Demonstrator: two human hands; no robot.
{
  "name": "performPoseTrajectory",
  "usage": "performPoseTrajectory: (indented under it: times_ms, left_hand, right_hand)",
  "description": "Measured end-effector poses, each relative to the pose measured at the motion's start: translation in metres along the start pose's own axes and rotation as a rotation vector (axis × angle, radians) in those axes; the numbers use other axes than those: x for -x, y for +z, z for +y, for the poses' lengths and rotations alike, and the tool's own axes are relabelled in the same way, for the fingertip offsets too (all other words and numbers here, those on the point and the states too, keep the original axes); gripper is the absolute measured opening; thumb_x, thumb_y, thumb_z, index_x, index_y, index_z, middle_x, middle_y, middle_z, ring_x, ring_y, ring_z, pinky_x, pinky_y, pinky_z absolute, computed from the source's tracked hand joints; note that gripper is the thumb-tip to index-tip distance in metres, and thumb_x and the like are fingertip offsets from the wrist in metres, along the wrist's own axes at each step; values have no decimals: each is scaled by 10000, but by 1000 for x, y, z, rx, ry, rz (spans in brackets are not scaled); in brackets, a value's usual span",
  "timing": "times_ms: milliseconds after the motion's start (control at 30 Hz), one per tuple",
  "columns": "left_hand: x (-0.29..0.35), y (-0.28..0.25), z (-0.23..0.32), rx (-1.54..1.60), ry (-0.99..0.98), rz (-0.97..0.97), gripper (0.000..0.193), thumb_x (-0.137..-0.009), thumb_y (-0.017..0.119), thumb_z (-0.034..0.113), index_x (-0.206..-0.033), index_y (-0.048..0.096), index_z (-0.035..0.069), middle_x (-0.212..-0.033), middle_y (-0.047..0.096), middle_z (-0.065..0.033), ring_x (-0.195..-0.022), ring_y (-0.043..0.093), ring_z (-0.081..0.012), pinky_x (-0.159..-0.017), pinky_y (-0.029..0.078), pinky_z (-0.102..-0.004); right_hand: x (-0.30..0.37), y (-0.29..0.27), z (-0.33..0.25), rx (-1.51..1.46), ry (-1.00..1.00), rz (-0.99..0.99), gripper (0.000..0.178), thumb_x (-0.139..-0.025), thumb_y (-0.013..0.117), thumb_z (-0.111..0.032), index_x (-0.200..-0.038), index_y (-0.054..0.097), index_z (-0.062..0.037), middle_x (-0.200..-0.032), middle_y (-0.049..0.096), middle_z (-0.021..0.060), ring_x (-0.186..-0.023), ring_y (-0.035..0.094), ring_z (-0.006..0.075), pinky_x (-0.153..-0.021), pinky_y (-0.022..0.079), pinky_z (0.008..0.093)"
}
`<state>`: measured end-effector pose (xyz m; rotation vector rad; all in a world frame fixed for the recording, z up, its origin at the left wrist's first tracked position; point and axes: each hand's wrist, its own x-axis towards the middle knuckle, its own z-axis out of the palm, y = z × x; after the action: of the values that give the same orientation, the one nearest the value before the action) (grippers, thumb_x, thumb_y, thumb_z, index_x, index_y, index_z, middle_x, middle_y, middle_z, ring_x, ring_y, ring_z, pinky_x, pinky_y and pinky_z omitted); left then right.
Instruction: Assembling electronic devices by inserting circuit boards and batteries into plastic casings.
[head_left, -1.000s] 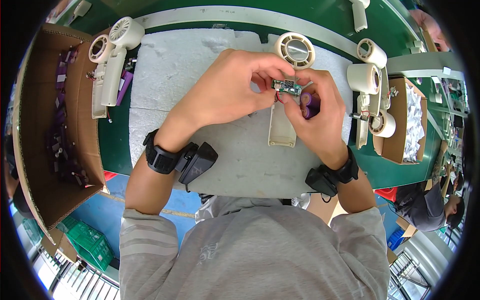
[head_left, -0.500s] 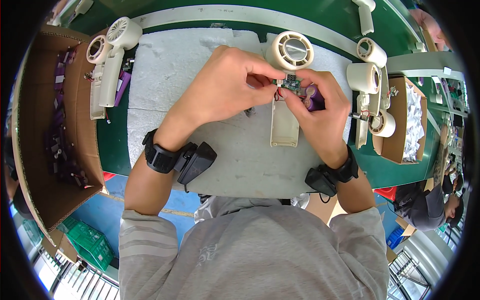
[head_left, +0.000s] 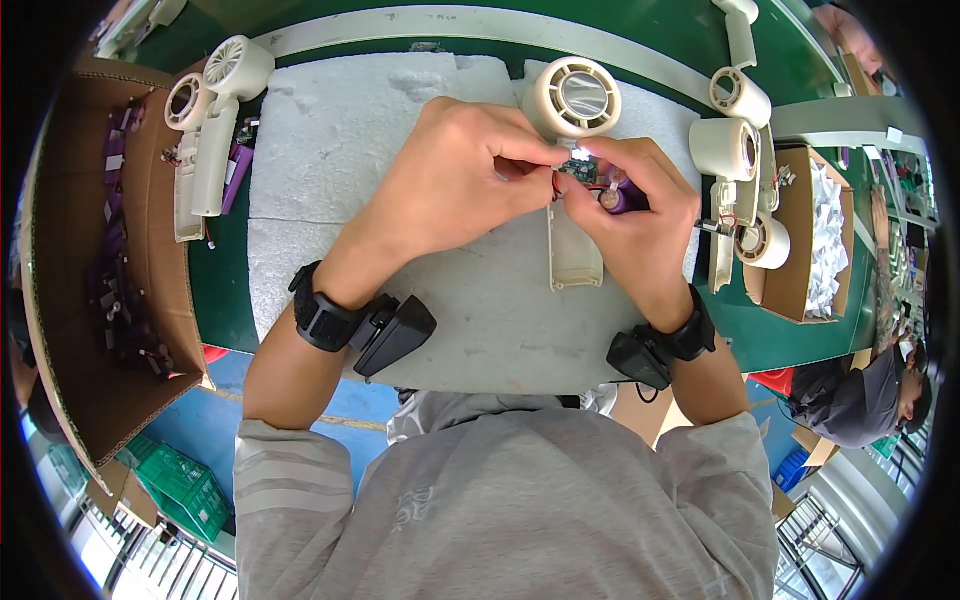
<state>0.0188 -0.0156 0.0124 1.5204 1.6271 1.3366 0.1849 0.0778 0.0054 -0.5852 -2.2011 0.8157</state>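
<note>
My left hand (head_left: 470,180) pinches a small green circuit board (head_left: 578,170) with red wires, held above a cream handheld fan shell (head_left: 574,245) that lies open on the white foam pad (head_left: 360,130). My right hand (head_left: 635,215) holds a purple cylindrical battery (head_left: 615,198) joined to that board, fingertips meeting the left hand's. The fan's round head (head_left: 580,98) sits just beyond my fingers. Both wrists carry black strapped devices.
Two cream fan halves (head_left: 215,130) lie at the pad's left edge, next to a cardboard box (head_left: 80,240) of purple parts. More fan shells (head_left: 740,160) and a carton of white pieces (head_left: 815,240) stand at right. Another person (head_left: 860,395) is at lower right.
Both hands have kept the board and battery over the open shell, shifting slightly; the fingertips have closed in tighter around the board.
</note>
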Motion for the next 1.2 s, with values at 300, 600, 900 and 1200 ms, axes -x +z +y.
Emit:
performPoseTrajectory:
  times_ms: [300, 600, 900, 1200]
  left_hand:
    - [5, 11, 8, -52, -64, -27, 309, -747, 682, -3, -1037, 580, 26, -876, 652, -84, -735, 649, -187, -677, 523, -292]
    - [7, 12, 9, -76, -125, -76, 349, -776, 653, -23, -1069, 489, 72, -924, 633, -84, -742, 625, -170, -661, 495, -290]
    - [7, 12, 9, -10, -189, -96, 341, -762, 635, -20, -1052, 479, 71, -917, 612, -82, -702, 593, -162, -657, 484, -298]
    - [6, 15, 7, -43, -202, -84, 320, -747, 640, 5, -1015, 486, 89, -719, 580, -58, -621, 569, -161, -594, 448, -293]
  right_hand:
    - [0, -1, 0, -103, 123, -28, 261, -738, 783, -14, -973, 670, -15, -769, 595, 13, -639, 472, 57, -541, 384, 206]
    - [-2, -6, -4, -75, 107, -60, 170, -787, 740, -18, -933, 654, -7, -752, 566, -14, -610, 413, 37, -529, 341, 198]
    - [-2, -10, -3, -68, 129, -184, 158, -783, 730, 1, -923, 659, -14, -778, 567, 9, -627, 443, 57, -545, 359, 207]
    - [-1, -6, -2, -36, 80, -164, 178, -775, 723, 22, -937, 668, -28, -828, 589, 42, -646, 493, 86, -566, 401, 219]
